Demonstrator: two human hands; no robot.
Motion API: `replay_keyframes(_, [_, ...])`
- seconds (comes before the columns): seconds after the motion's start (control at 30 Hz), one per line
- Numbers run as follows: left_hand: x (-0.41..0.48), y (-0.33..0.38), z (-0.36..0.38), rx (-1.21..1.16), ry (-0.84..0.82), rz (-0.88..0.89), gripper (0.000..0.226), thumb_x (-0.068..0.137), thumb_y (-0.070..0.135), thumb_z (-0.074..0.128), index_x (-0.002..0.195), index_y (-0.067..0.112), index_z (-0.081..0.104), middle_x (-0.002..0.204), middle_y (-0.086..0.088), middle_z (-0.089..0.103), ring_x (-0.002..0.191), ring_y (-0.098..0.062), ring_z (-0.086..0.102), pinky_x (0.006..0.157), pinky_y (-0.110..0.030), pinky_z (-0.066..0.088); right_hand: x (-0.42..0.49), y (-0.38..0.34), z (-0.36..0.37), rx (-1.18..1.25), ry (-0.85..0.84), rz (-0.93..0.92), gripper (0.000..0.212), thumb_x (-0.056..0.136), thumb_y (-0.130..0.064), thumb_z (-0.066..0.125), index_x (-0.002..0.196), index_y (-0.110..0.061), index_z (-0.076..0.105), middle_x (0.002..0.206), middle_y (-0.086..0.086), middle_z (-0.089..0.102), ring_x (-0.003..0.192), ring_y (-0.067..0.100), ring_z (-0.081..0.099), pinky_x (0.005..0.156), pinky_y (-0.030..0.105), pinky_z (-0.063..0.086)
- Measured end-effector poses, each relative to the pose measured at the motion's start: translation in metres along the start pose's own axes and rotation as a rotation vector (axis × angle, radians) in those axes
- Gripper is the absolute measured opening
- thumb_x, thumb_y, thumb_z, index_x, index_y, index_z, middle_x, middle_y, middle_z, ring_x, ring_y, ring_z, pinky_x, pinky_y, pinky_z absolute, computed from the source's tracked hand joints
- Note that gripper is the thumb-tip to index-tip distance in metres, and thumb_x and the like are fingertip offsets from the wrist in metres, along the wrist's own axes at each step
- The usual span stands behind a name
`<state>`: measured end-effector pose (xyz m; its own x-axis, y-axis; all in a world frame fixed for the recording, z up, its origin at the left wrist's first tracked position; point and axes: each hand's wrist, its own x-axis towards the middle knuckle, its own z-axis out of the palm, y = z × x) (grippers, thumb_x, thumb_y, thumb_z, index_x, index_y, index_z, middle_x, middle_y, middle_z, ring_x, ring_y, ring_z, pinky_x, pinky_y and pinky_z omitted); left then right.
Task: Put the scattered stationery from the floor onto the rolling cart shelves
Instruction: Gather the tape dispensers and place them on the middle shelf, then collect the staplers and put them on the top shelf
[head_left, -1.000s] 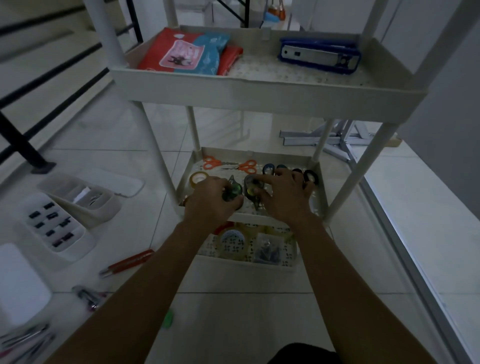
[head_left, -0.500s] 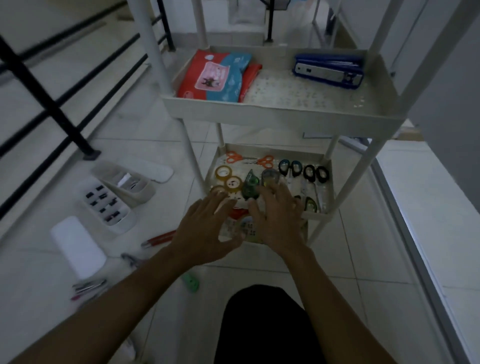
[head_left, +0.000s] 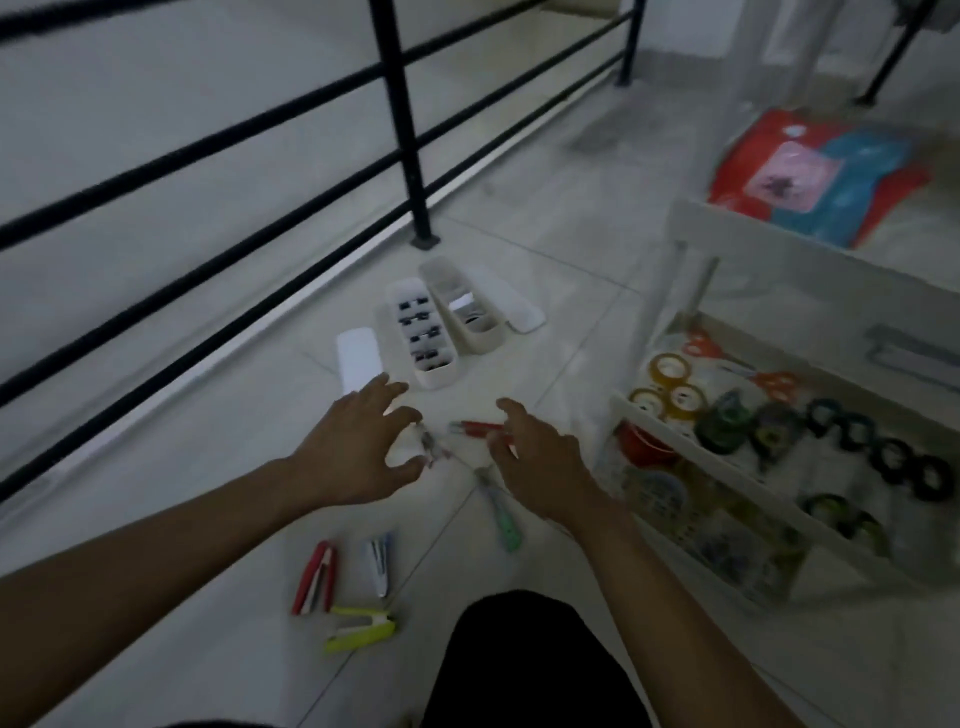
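Both my hands hover over the floor tiles, empty with fingers spread. My left hand is just left of a small metal stapler-like tool. My right hand is over a red utility knife and above a green utility knife. Nearer to me lie a red stapler, a blue-grey stapler and a yellow stapler. Two white organiser boxes with clips stand further out, lids beside them. The white cart stands at the right, its middle shelf holding tape rolls and scissors.
A black metal railing runs along the left and back. A red and blue packet lies on the cart's top shelf. My dark-clothed knee is at the bottom centre. Bare tiles surround the scattered items.
My hands have left the cart's middle shelf, where they set down tape dispensers, and swung left and down to the items on the floor. The view turned left with them.
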<state>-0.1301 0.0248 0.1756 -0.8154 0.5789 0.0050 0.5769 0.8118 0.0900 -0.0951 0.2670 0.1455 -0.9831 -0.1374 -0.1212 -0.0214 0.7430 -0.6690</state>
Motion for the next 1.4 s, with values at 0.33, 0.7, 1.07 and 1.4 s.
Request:
replay_keyframes(0.33, [-0.076, -0.049, 0.117, -0.33, -0.157, -0.466, 0.078, 0.067, 0.071, 0.033, 0.117, 0.021, 0.065, 0.142, -0.011, 0.049, 0.135, -0.025, 0.043, 0.103, -0.042, 0.044, 0.06, -0.001, 0.121, -0.142, -0.394, -0.132, 0.063, 0.099, -0.045, 0.039, 0.153, -0.024, 0.014, 0.147, 0.009, 0.043, 0.132, 0.027, 0.044, 0.104, 0.05, 0.039])
replay_keyframes(0.7, [-0.153, -0.081, 0.233, -0.482, -0.207, -0.809, 0.06, 0.069, 0.065, 0.042, 0.12, 0.035, 0.052, 0.108, -0.007, 0.058, 0.108, -0.029, 0.055, 0.085, -0.042, 0.052, 0.043, 0.027, 0.253, -0.398, -0.563, -0.296, 0.058, 0.097, -0.045, 0.046, 0.148, -0.022, 0.028, 0.142, 0.009, 0.038, 0.124, 0.034, 0.045, 0.096, 0.042, 0.04])
replay_keyframes(1.07, [-0.149, -0.056, 0.253, -0.44, -0.016, -0.937, 0.043, 0.084, 0.032, 0.066, 0.121, 0.023, 0.046, 0.109, -0.011, 0.048, 0.098, -0.036, 0.051, 0.08, -0.047, 0.051, 0.036, 0.008, 0.292, -0.172, -0.347, -0.046, 0.062, 0.085, -0.036, 0.067, 0.132, -0.012, 0.034, 0.118, 0.016, 0.048, 0.107, 0.036, 0.05, 0.079, 0.038, 0.044])
replay_keyframes(1.4, [-0.147, -0.069, 0.257, -0.572, 0.041, -1.077, 0.054, 0.08, 0.027, 0.071, 0.126, 0.012, 0.045, 0.116, -0.012, 0.053, 0.104, -0.033, 0.05, 0.082, -0.036, 0.042, 0.04, 0.014, 0.304, -0.129, -0.303, -0.02, 0.05, 0.081, -0.017, 0.067, 0.123, -0.001, 0.046, 0.118, 0.018, 0.046, 0.106, 0.035, 0.049, 0.079, 0.032, 0.037])
